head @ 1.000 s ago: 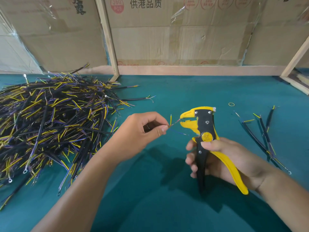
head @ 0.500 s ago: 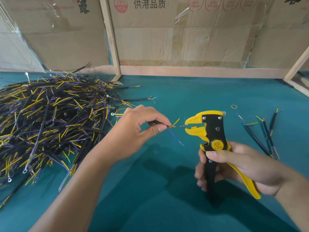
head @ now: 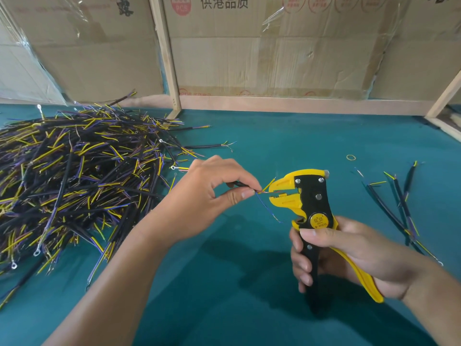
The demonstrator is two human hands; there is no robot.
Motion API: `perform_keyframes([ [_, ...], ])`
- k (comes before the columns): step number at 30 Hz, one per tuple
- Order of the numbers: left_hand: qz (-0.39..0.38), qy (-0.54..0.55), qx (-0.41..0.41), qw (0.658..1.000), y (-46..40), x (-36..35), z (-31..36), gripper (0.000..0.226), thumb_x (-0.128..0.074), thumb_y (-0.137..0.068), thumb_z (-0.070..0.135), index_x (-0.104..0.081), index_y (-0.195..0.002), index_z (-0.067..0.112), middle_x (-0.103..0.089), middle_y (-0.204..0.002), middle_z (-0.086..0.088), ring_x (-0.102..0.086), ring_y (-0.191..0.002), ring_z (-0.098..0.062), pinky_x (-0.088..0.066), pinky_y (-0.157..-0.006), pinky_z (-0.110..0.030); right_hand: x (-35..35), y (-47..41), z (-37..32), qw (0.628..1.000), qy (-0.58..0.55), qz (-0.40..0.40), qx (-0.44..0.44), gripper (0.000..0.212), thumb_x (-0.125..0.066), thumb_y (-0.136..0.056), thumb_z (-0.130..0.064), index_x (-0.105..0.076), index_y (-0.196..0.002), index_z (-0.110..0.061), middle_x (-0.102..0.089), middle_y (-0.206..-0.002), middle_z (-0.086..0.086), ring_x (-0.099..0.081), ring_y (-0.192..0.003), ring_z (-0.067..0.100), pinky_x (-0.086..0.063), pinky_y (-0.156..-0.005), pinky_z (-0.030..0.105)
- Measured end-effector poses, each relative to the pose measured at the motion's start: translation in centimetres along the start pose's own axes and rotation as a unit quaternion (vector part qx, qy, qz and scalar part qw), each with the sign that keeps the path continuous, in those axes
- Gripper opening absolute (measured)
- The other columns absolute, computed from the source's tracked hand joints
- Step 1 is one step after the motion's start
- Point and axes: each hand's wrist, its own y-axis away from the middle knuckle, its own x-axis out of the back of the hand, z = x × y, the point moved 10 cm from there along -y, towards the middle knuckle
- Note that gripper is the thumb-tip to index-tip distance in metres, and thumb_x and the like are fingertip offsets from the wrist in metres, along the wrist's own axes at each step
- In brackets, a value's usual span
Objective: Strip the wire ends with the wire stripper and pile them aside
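1. Right hand [head: 354,255], nearest the camera: fingers and thumb wrapped around the handles of the wire stripper [head: 313,221], which stands upright above the surface [head: 249,308] with its yellow head pointing left.
2. Left hand [head: 212,196], at mid-distance left of the stripper: thumb and forefinger pinch a black wire [head: 243,185] near its end.
3. The wire's thin inner strands fan out from the fingertips. A reddish strand reaches into the stripper's parted yellow jaws; a yellow strand angles upward beside the head; a blue strand droops below it.
4. Right of the stripper, a small group of stripped wires [head: 401,211] lies on the surface, well apart from the hands.
5. Farther back, a small yellow ring [head: 351,157] lies alone on the surface.
6. Left side, a large wire pile [head: 74,181] of black, yellow and purple leads, some with ring terminals, covers the surface.
7. Rear: cardboard panels [head: 274,58] with printed characters stand behind a wooden frame [head: 166,56].
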Motion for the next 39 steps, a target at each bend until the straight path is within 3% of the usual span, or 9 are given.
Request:
perform_keyframes([
  [4, -0.001, -0.002, 0.003, 1.0, 0.0, -0.1, 0.0, 0.01, -0.061, -0.095, 0.037, -0.069, -0.098, 0.043, -0.066, -0.097, 0.019, -0.059, -0.095, -0.013, -0.038, -0.097, -0.047, -0.1, -0.2, 0.2, 1.0, -0.01, 0.009, -0.001, 0.03, -0.074, -0.088, -0.033, -0.059, -0.089, -0.007, -0.048, -0.073, 0.017, -0.052, -0.066, 0.031, -0.052, -0.072, 0.047],
  [10, -0.002, 0.009, 0.009, 1.0, 0.0, -0.5, -0.2, 0.01, -0.063, -0.095, 0.033, -0.072, -0.099, 0.033, -0.067, -0.094, 0.016, -0.06, -0.095, -0.014, -0.042, -0.095, -0.048, -0.4, -0.3, 0.4, 1.0, -0.013, 0.008, -0.004, 0.033, -0.074, -0.086, -0.035, -0.057, -0.083, -0.007, -0.044, -0.068, 0.013, -0.049, -0.061, 0.029, -0.05, -0.067, 0.043],
  [16, -0.002, 0.027, 0.013, 1.0, 0.0, -0.6, -0.5, 0.011, -0.064, -0.094, 0.033, -0.073, -0.1, 0.031, -0.067, -0.094, 0.016, -0.06, -0.093, -0.016, -0.046, -0.09, -0.039, -0.6, -0.2, 0.2, 1.0, -0.014, 0.015, 0.007, 0.035, -0.073, -0.086, -0.037, -0.054, -0.075, -0.009, -0.04, -0.065, 0.011, -0.044, -0.056, 0.026, -0.049, -0.063, 0.041],
  [23, -0.001, 0.038, 0.02, 0.999, 0.0, -0.6, -0.6, 0.012, -0.064, -0.093, 0.032, -0.073, -0.099, 0.029, -0.066, -0.093, 0.015, -0.059, -0.09, -0.016, -0.045, -0.085, -0.028, -0.8, -0.3, 0.1, 0.999, -0.029, 0.025, 0.011, 0.046, -0.084, -0.077, -0.043, -0.052, -0.074, -0.01, -0.036, -0.062, 0.008, -0.04, -0.051, 0.023, -0.047, -0.057, 0.038],
  [28, -0.008, 0.043, 0.026, 0.999, 0.0, -0.8, -0.7, 0.012, -0.063, -0.092, 0.035, -0.073, -0.098, 0.031, -0.066, -0.091, 0.017, -0.058, -0.088, -0.016, -0.044, -0.082, -0.022, 0.0, -0.4, 0.3, 0.995, -0.035, 0.092, 0.01, 0.049, -0.082, -0.073, -0.042, -0.043, -0.067, -0.012, -0.03, -0.054, 0.005, -0.028, -0.041, 0.019, -0.037, -0.046, 0.03],
  [32, -0.011, 0.049, 0.027, 0.998, 0.1, -0.9, -0.6, 0.012, -0.063, -0.092, 0.037, -0.072, -0.098, 0.033, -0.066, -0.091, 0.018, -0.058, -0.087, -0.015, -0.044, -0.081, -0.021, 0.4, -0.4, 0.3, 0.99, -0.028, 0.134, 0.02, 0.066, -0.085, -0.068, -0.044, -0.028, -0.07, -0.01, -0.024, -0.05, 0.002, -0.022, -0.037, 0.016, -0.032, -0.044, 0.024],
  [39, -0.003, 0.046, 0.014, 0.999, 0.1, -0.5, -0.4, 0.009, -0.065, -0.093, 0.031, -0.072, -0.097, 0.034, -0.067, -0.089, 0.016, -0.058, -0.084, -0.011, -0.042, -0.078, -0.015, 0.3, -0.5, 0.3, 0.989, -0.004, 0.145, 0.033, 0.058, -0.083, -0.071, -0.042, -0.034, -0.065, -0.013, -0.023, -0.048, 0.0, -0.02, -0.037, 0.017, -0.03, -0.044, 0.024],
])
